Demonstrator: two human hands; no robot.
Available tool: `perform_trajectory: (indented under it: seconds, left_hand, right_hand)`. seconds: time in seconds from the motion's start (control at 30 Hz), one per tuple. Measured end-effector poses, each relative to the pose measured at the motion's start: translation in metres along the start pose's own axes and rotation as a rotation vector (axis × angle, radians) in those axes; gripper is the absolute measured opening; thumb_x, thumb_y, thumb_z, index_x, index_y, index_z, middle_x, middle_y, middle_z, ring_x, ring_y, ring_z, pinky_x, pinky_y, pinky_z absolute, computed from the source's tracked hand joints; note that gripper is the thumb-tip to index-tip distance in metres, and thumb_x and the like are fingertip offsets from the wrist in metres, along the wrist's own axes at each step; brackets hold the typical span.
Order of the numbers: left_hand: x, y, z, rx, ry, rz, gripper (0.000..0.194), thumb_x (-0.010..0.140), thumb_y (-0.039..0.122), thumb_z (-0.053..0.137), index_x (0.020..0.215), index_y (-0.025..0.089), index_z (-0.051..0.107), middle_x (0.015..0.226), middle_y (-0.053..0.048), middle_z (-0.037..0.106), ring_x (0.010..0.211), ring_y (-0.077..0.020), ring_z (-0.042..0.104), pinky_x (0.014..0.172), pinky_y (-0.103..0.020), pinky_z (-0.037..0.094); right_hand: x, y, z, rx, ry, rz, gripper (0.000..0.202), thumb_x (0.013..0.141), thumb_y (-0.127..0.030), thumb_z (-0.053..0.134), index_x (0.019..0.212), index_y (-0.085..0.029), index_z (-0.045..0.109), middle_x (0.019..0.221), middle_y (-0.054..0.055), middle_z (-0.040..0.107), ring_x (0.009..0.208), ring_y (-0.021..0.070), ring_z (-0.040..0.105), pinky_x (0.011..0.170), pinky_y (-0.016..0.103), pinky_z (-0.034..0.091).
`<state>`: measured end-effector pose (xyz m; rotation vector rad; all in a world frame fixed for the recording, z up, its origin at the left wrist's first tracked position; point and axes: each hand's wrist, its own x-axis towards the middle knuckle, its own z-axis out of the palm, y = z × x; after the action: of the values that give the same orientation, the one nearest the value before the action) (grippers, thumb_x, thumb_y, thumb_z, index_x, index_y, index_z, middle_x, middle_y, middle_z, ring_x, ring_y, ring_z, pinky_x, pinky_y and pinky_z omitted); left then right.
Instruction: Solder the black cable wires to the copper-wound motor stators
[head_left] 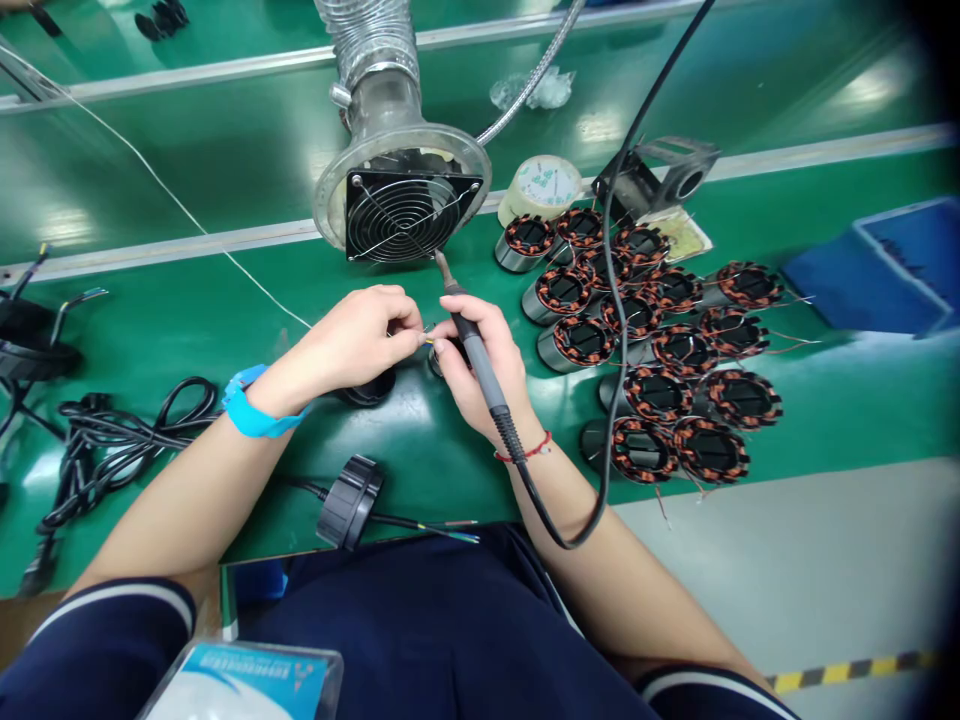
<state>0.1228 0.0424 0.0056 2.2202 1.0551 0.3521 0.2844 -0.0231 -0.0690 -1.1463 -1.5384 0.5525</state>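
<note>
My right hand is wrapped round a soldering iron, its tip pointing up and away toward the fan. Thumb and forefinger of the same hand meet at a thin yellow wire. My left hand, with a blue wristband, pinches at the wire from the other side, the fingertips of both hands almost touching. A black round part lies partly hidden under my left hand. Nearer my body, a black ribbed cap rests on its side with a cable through it and bare coloured wire ends.
A fume extractor fan hangs just beyond my hands. Several copper-wound stators stand at the right, by a tape roll and a blue bin. Coiled black cables lie at left. The iron's cord crosses the right side.
</note>
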Motion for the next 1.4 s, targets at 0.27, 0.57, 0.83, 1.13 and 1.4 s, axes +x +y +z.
perform_trajectory:
  seconds: [0.27,0.57,0.83,1.13,1.4]
  left_hand:
    - [0.001,0.008,-0.003,-0.373,-0.029,-0.261,0.011,0.075,0.021,0.057,0.066,0.016,0.058,0.063,0.003,0.053,0.058,-0.01,0.043,0.06,-0.027,0.035]
    - [0.0,0.007,0.0,-0.35,-0.012,-0.192,0.012,0.076,0.022,0.058,0.067,0.015,0.06,0.06,0.004,0.051,0.056,-0.0085,0.04,0.058,-0.025,0.033]
    - [-0.001,0.007,0.005,-0.239,0.039,-0.112,0.017,0.08,0.027,0.06,0.068,0.015,0.061,0.066,0.002,0.058,0.06,-0.0102,0.047,0.058,-0.025,0.035]
    - [-0.003,0.005,-0.01,-0.224,-0.119,-0.058,0.01,0.078,0.023,0.063,0.078,0.015,0.069,0.07,0.001,0.062,0.066,-0.0113,0.052,0.066,-0.025,0.039]
    - [-0.006,0.005,0.002,-0.393,-0.047,-0.223,0.011,0.076,0.023,0.059,0.07,0.014,0.062,0.063,0.003,0.054,0.059,-0.0092,0.044,0.058,-0.024,0.034]
  right_hand:
    - [-0.004,0.0,-0.001,0.048,0.055,0.02,0.044,0.086,-0.019,0.057,0.128,-0.027,0.047,0.099,0.002,0.069,0.097,0.0198,0.066,0.089,0.041,0.055]
    - [0.001,-0.007,0.002,0.139,0.132,0.015,0.041,0.087,-0.02,0.061,0.125,-0.029,0.05,0.091,-0.002,0.066,0.082,0.0146,0.065,0.085,0.036,0.056]
    - [-0.002,-0.001,0.002,0.044,0.127,-0.045,0.045,0.088,-0.017,0.06,0.128,-0.032,0.049,0.09,-0.002,0.065,0.092,0.0192,0.064,0.084,0.041,0.055]
    - [0.006,-0.007,0.003,0.258,0.117,0.024,0.037,0.084,-0.017,0.061,0.118,-0.027,0.05,0.08,-0.005,0.06,0.07,0.0114,0.061,0.071,0.029,0.056]
    - [0.004,-0.006,-0.003,0.168,0.069,0.068,0.037,0.085,-0.021,0.06,0.12,-0.027,0.049,0.085,-0.003,0.066,0.078,0.0148,0.065,0.077,0.034,0.056]
